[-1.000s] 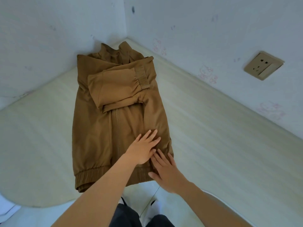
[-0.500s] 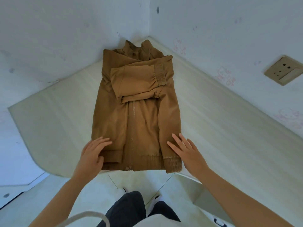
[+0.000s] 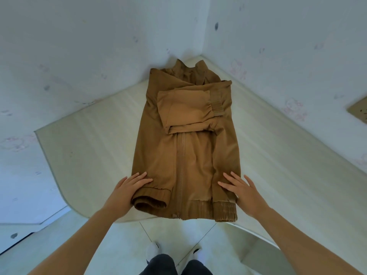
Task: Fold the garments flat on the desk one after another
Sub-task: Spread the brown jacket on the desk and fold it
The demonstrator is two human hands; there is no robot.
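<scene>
A brown zip-up jacket (image 3: 188, 155) lies front up on the pale wooden desk (image 3: 89, 147), collar toward the wall corner, both sleeves folded across the chest. Its ribbed hem hangs at the desk's near edge. My left hand (image 3: 129, 189) lies on the lower left corner of the jacket with fingers stretched over the fabric by the hem. My right hand (image 3: 242, 191) lies flat on the lower right corner, fingers spread, partly on the jacket and partly on the desk.
Two pale walls meet in a corner behind the jacket. A wall socket (image 3: 359, 110) sits at the right edge. The desk's curved front edge runs below the hem; the tiled floor (image 3: 95, 245) and my shoes (image 3: 153, 253) show beneath.
My left hand moved from the jacket's lower right across to its lower left corner. My right hand shifted up onto the lower right corner. The view swung left.
</scene>
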